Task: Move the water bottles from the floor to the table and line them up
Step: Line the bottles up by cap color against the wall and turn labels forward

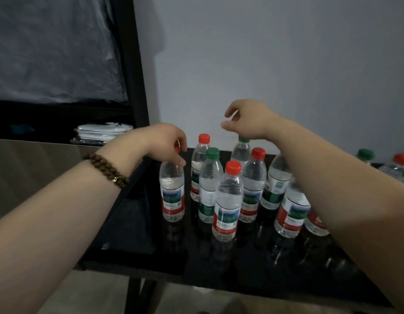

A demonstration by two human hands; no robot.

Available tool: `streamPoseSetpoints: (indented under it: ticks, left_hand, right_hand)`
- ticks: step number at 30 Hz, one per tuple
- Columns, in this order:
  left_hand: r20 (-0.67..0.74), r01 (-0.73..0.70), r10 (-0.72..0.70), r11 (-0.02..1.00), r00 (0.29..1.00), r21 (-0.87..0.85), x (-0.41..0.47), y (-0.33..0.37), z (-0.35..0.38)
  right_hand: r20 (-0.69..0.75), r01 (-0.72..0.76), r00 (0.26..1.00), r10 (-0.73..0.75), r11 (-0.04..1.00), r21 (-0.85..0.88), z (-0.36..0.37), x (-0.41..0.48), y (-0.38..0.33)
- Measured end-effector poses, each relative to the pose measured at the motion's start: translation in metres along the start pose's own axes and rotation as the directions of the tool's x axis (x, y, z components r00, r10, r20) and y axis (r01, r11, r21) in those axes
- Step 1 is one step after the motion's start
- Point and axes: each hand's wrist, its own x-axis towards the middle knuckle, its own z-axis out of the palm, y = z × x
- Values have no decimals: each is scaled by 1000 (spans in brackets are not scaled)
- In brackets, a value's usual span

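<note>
Standing upright at the left edge of a cluster on the glossy black table [241, 268], a red-capped water bottle [172, 193] is gripped at cap and neck by the person's left hand [167, 143], whose fingers curl down over its top. Just to its right, across a narrow gap, the other bottles [227, 200] stand close together in loose rows, red and green caps mixed, their reflections showing in the tabletop. The right hand [248, 118] hovers above a green-capped bottle [241, 152] at the back of the group, fingers loosely curled and holding nothing; whether the wrist touches that cap cannot be told. A dark beaded bracelet [105, 168] circles the left wrist. At the far right edge of the table stand further bottles [398, 164], partly hidden behind the right forearm. Behind rises a pale wall [287, 53], with a black frame [133, 64] and folded white items [103, 132] to the left.
</note>
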Motion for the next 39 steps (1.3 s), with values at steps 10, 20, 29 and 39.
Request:
streamPoseSetpoints:
  ticks: [10, 20, 29, 39]
  left_hand:
    - [-149, 110, -144, 971, 978, -213, -10, -12, 32]
    - [-176, 208, -311, 874, 934, -439, 9, -13, 71]
    - [-164, 251, -376, 827, 912, -503, 43, -20, 66]
    - [-179, 262, -415, 798, 892, -543, 106, -40, 66]
  right_hand:
    - [107, 90, 992, -66, 967, -237, -5, -23, -25]
    - [261, -22, 965, 34, 999, -46, 33, 36, -15]
    - [476, 49, 879, -38, 999, -11, 70, 78, -13]
    - [387, 50, 922, 23, 983, -178, 91, 108, -9]
